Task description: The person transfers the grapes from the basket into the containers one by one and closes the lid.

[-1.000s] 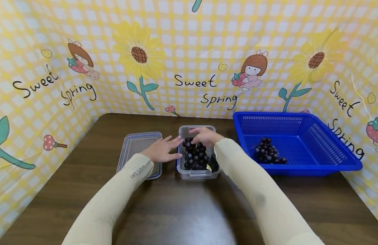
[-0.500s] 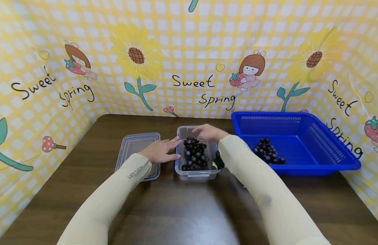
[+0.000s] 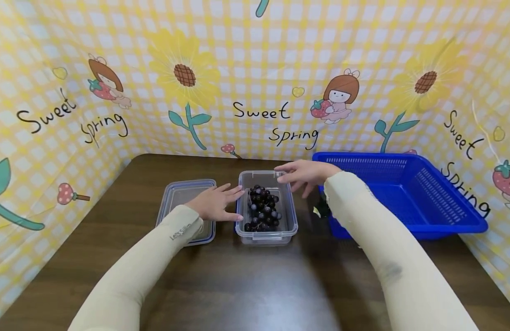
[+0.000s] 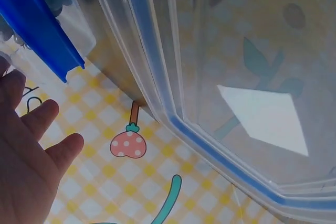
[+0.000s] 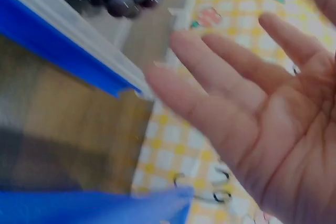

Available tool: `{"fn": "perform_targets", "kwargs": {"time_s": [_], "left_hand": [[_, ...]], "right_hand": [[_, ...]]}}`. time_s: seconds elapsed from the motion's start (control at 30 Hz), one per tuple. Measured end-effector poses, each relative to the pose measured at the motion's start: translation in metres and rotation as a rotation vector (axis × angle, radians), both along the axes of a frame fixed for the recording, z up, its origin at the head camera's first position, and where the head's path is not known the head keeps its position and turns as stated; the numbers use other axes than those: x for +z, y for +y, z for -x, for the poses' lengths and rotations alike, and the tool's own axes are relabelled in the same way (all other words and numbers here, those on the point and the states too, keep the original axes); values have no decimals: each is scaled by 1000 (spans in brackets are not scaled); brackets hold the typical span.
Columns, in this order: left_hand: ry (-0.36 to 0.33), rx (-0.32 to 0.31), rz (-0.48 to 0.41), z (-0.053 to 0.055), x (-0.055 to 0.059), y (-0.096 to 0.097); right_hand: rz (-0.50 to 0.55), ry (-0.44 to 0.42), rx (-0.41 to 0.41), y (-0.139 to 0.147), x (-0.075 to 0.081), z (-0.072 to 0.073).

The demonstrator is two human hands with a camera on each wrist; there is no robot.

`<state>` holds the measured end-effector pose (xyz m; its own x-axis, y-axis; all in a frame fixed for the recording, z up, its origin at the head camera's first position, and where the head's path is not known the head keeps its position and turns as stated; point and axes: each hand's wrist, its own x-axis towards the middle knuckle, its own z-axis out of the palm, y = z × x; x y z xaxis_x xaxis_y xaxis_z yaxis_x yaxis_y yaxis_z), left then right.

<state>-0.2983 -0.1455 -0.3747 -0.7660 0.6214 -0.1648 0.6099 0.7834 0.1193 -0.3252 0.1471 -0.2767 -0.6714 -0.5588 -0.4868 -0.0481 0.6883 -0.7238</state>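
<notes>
A bunch of dark grapes (image 3: 262, 207) lies in a clear plastic food container (image 3: 266, 236) at the middle of the table. My left hand (image 3: 215, 203) is spread, its fingertips at the container's left rim; whether they touch it I cannot tell. In the right wrist view my right hand (image 5: 262, 103) has its fingers extended and holds nothing. The head view places that right hand (image 3: 308, 174) over the gap between the container's back right corner and the blue basket (image 3: 408, 228). The right sleeve hides the basket's front left part, and no grapes show there.
A clear lid (image 3: 184, 189) with a blue seal lies left of the container, partly under the left wrist. A dark item with a pale tag (image 3: 321, 209) is at the right wrist. A checked cloth (image 3: 255, 69) stands behind the table.
My right hand has left the grapes in the container and moved right toward the basket, its fingers spreading. The right arm now covers the basket's grapes. My left hand stays nearly still.
</notes>
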Motion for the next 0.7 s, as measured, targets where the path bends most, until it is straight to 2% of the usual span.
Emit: {"fn": "perform_targets", "kwargs": {"time_s": [0.13,0.27,0.47,0.7], "left_hand": [[11,-10,-5,-3,-3,0],[20,-24,-9,-3,-4,0],[-10,-30,-28,-2,-4,-1],[-92,-10,-88,-1,-7,-1]], "right_hand": [[-13,-70,0,19,13,1],[-29,-38,-21,44,20,3],[-62,74,-145,87,10,-3],[-107,52,-161,144,5,-17]]}}
